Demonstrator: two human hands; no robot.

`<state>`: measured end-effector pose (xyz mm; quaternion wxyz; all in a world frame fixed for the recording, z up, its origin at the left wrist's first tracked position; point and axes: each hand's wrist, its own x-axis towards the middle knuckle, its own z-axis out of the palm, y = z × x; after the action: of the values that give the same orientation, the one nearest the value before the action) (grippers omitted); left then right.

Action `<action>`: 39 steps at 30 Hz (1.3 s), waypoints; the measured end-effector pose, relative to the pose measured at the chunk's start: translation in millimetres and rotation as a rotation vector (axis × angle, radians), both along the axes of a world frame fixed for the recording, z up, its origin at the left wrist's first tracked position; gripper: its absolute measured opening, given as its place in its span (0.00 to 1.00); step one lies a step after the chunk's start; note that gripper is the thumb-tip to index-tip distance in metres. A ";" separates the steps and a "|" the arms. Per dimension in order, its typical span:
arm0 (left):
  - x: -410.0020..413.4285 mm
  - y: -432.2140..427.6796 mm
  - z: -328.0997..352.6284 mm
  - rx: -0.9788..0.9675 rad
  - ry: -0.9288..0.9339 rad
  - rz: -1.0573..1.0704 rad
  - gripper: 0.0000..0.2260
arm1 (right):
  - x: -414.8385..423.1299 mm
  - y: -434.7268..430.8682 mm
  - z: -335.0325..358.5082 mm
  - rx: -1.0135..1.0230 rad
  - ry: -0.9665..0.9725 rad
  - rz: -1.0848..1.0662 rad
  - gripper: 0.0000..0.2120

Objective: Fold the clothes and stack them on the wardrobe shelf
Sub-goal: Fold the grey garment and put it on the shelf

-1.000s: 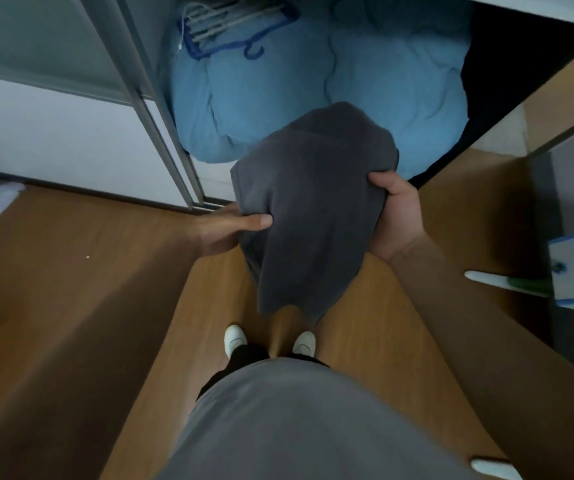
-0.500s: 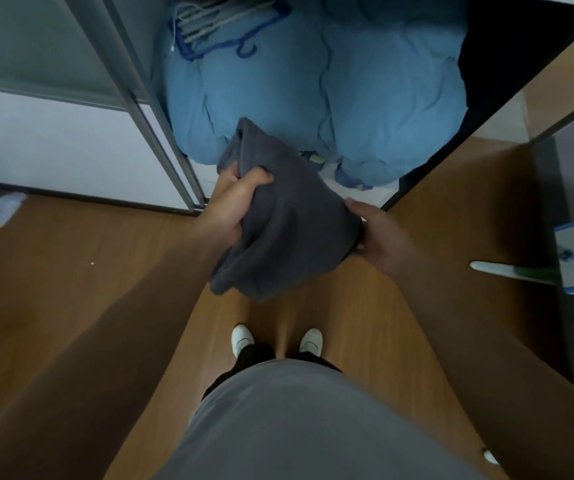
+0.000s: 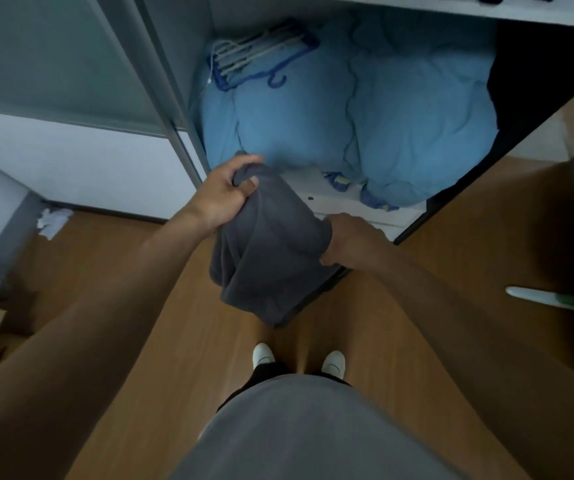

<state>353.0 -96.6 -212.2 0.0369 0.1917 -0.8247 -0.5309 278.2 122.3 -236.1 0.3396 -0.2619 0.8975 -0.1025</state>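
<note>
A dark grey garment (image 3: 271,251) hangs bunched between my hands, in front of the open wardrobe and above the wooden floor. My left hand (image 3: 221,195) grips its upper left end, fingers curled into the cloth. My right hand (image 3: 351,242) grips its right edge. The lower part of the garment droops toward my feet. A white wardrobe shelf (image 3: 452,10) runs along the top of the view, with dark clothes barely visible on it at the frame's edge.
A light blue duvet (image 3: 365,112) fills the wardrobe bottom, with a bundle of hangers (image 3: 258,53) on it. The sliding door frame (image 3: 171,123) stands left. Crumpled white paper (image 3: 52,221) lies by the wall. A white and green object (image 3: 555,299) lies at the right.
The garment went from hanging flat between both hands to bunched up. My left hand rose and took its top end. The view tilted up, showing more of the wardrobe.
</note>
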 end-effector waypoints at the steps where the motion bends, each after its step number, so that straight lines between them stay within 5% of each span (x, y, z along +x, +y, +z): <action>1: 0.8 -6.8 1.0 -0.068 -0.022 -0.047 0.13 | -6.9 -3.4 5.8 0.019 0.014 0.012 0.19; 3: 3.2 -18.2 2.6 -0.123 -0.070 -0.099 0.11 | -20.7 -9.3 22.9 -0.009 0.060 0.000 0.12; 6: 3.7 -37.9 13.7 0.010 -0.122 -0.075 0.12 | -37.0 -12.3 54.4 -0.158 0.068 -0.174 0.16; 9: -5.1 -57.2 34.9 0.038 -0.213 -0.222 0.35 | -48.3 -17.6 83.7 -0.313 0.020 -0.291 0.17; 12: -24.0 -62.0 50.0 -0.210 -0.321 -0.362 0.52 | -54.9 -27.6 107.1 -0.370 0.008 -0.289 0.16; 17: -47.8 -70.4 68.7 -0.666 -0.190 -0.297 0.24 | -62.6 -43.0 137.7 -0.391 0.146 -0.204 0.10; 22: -58.2 -87.7 111.9 -0.464 -0.045 -0.278 0.17 | -74.8 -52.9 152.2 -0.461 0.472 -0.277 0.14; 28: -71.2 -86.4 145.6 -0.398 0.154 -0.059 0.14 | -56.6 -69.4 121.9 -0.742 0.607 -0.813 0.26; 30: -73.9 -90.4 149.5 -0.388 0.195 0.019 0.11 | -44.8 -73.4 104.9 -0.750 0.425 -0.869 0.23; 31: -74.7 -92.1 150.9 -0.379 0.210 0.051 0.10 | -40.7 -76.5 100.0 -0.784 0.181 -0.915 0.23; 34: -74.9 -92.9 154.7 -0.322 0.276 0.073 0.11 | -43.1 -84.4 91.7 -0.947 -0.899 -0.984 0.43; 36: -73.9 -93.1 157.7 -0.255 0.349 0.015 0.13 | -55.8 -89.3 92.4 -1.159 -1.360 -0.976 0.52; 39: -73.9 -98.2 161.4 -0.243 0.465 -0.093 0.20 | -84.5 -98.1 109.2 -1.387 -1.552 -0.931 0.44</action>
<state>279.1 -194.8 -50.8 0.2238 0.0207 -0.8597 -0.4587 193.7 24.2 -126.9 0.5140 0.0992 0.2051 -0.8270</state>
